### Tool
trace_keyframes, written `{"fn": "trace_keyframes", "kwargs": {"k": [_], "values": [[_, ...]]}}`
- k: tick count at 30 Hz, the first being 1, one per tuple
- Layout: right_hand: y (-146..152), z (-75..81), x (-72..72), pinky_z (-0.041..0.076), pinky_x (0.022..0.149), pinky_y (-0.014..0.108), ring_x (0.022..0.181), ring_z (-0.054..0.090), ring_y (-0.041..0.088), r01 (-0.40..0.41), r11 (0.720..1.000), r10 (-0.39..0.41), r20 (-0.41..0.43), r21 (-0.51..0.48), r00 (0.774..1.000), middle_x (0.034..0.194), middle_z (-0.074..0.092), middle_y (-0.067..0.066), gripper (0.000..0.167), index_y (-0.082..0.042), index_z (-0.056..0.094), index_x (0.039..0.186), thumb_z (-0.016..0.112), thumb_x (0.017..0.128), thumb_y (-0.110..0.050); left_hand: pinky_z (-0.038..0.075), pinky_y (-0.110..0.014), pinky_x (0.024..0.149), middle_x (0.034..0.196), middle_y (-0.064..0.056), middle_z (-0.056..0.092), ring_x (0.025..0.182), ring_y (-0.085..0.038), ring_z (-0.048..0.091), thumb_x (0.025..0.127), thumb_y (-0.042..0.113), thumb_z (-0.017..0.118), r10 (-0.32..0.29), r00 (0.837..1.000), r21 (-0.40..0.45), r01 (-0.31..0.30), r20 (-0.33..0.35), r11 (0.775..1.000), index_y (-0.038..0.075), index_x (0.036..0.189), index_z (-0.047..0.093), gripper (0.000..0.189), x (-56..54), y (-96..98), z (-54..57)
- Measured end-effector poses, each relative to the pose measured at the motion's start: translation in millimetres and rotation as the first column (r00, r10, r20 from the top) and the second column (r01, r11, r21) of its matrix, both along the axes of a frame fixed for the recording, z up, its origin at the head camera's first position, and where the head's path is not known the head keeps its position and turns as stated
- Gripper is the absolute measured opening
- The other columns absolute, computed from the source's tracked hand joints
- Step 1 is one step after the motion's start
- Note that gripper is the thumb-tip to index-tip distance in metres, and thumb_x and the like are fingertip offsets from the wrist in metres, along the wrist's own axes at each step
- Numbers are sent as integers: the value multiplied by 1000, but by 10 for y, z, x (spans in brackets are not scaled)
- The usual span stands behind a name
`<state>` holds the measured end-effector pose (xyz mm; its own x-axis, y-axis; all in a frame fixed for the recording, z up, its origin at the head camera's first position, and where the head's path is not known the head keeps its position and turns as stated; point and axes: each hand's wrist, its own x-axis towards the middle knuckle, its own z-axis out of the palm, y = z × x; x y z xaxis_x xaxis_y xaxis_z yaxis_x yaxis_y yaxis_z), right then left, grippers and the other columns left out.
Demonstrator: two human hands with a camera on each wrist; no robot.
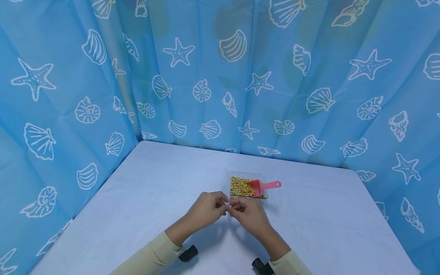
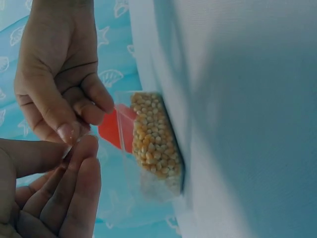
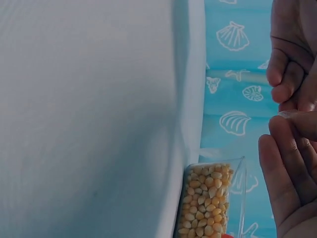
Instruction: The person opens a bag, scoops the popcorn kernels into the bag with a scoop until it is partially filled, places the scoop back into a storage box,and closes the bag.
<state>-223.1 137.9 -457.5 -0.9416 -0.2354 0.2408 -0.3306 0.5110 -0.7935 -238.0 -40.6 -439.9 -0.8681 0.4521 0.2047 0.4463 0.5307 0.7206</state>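
In the head view my left hand (image 1: 205, 209) and right hand (image 1: 252, 217) meet fingertip to fingertip, just in front of a clear box. Between thumbs and fingers they pinch a small, thin, see-through whitish piece (image 3: 284, 114), mostly hidden by the fingertips; its kind cannot be made out. Dried corn kernels (image 2: 152, 136) fill much of the clear box (image 1: 249, 198). A pink-red scoop (image 1: 272, 185) lies in the corn with its handle over the box's right side. The left wrist view shows both hands beside the box, apart from it.
A white-covered table (image 1: 326, 217) lies under the hands and box. Blue curtains (image 1: 206, 49) with white shell and starfish prints hang along its back and sides. Black wrist devices (image 1: 188, 253) sit at both sleeve cuffs.
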Motion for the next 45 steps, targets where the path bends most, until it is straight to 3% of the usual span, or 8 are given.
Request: {"fn": "trace_keyframes", "kwargs": {"k": [4, 9, 18, 23, 28, 45], "values": [[-7, -37, -13, 54, 66, 22, 72, 65, 3, 9, 999, -7, -59, 31, 998, 77, 69, -11, 11, -13, 72, 93, 75, 84, -8, 48, -22, 53, 72, 4, 69, 61, 1, 60, 89, 6, 68, 18, 1000, -26, -18, -7, 999, 7, 92, 68, 3, -3, 6, 0], [-13, -75, -25, 53, 67, 20, 74, 64, 2, 6, 998, 2, -114, 68, 993, 81, 70, -9, 13, -12, 72, 94, 76, 84, -5, 44, -22, 47, 60, 12, 59, 50, -2, 53, 90, 11, 65, 38, 999, -106, -39, -14, 994, 7, 83, 73, 10, -2, 21, -8], [-9, -55, -38, 52, 67, 22, 74, 62, 4, 12, 991, -6, -46, 134, 999, 80, 67, -12, 6, -17, 72, 96, 72, 89, -17, 40, -20, 47, 54, 15, 51, 45, 0, 45, 91, 16, 64, 17, 985, -221, -56, -171, 974, 13, 80, 74, 15, 10, 45, -37], [-33, -22, -48, 49, 58, 25, 66, 56, 7, -9, 980, 5, 20, 201, 1000, 73, 63, -13, 8, -21, 71, 88, 66, 94, -23, 36, -19, 43, 49, 17, 46, 42, 1, 41, 89, 20, 67, 37, 965, -253, -104, -258, 962, 16, 72, 71, 18, 19, 47, -52], [-57, -6, -53, 46, 51, 25, 58, 52, 7, 6, 968, -7, 4, 252, 1000, 66, 58, -15, 10, -20, 66, 82, 67, 93, -21, 34, -18, 41, 47, 16, 43, 40, 2, 38, 86, 19, 67, 54, 949, -254, -138, -311, 957, 18, 66, 66, 21, 29, 46, -45], [-52, 12, -63, 46, 50, 24, 58, 52, 6, -4, 966, 6, -7, 258, 1000, 64, 58, -14, 14, -19, 64, 78, 66, 91, -14, 26, -17, 39, 42, 16, 35, 37, 2, 28, 82, 16, 66, 56, 939, -265, -153, -339, 952, 21, 56, 55, 29, 47, 38, -15]]}}
